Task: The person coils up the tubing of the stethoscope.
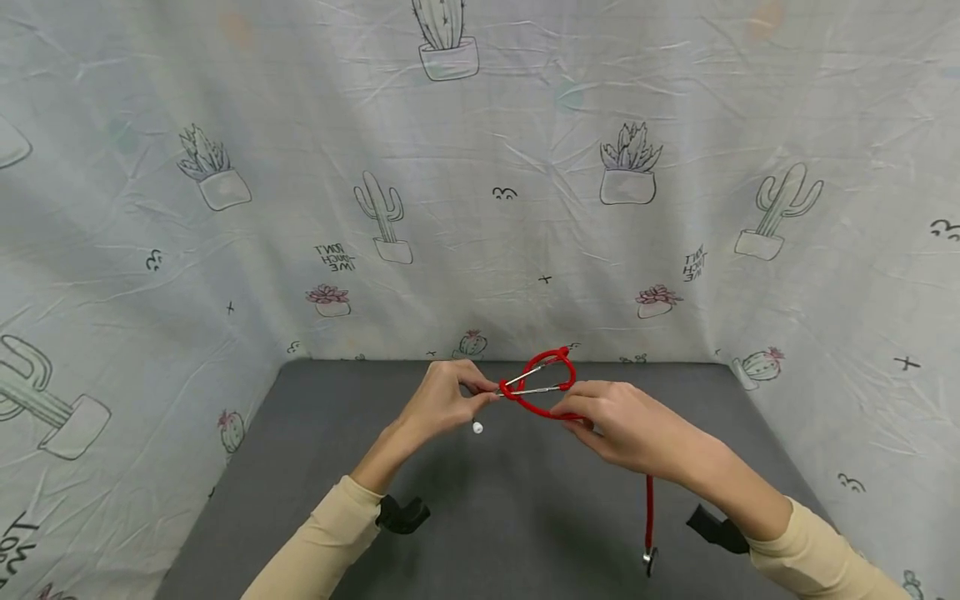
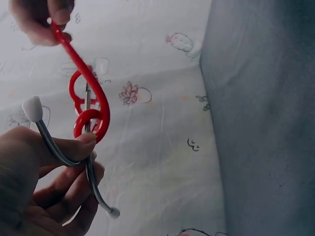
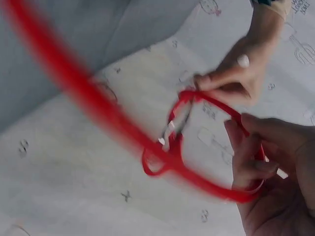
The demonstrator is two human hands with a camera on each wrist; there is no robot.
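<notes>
A stethoscope with red tubing (image 1: 536, 408) is held up between both hands above the dark table. My left hand (image 1: 447, 397) pinches its metal ear tubes, and the white eartips (image 2: 33, 108) stick out on either side of the fingers in the left wrist view. The tubing is looped round the metal tubes right beside those fingertips. My right hand (image 1: 626, 421) pinches the red tubing a short way to the right of the loop. From under that hand the tube hangs down, with the chest piece (image 1: 649, 560) at its lower end.
Below the hands lies a dark grey tabletop (image 1: 510, 517). A pale curtain (image 1: 480, 225) printed with cacti surrounds the table at the back and sides. Black straps (image 1: 403, 515) sit at both wrists.
</notes>
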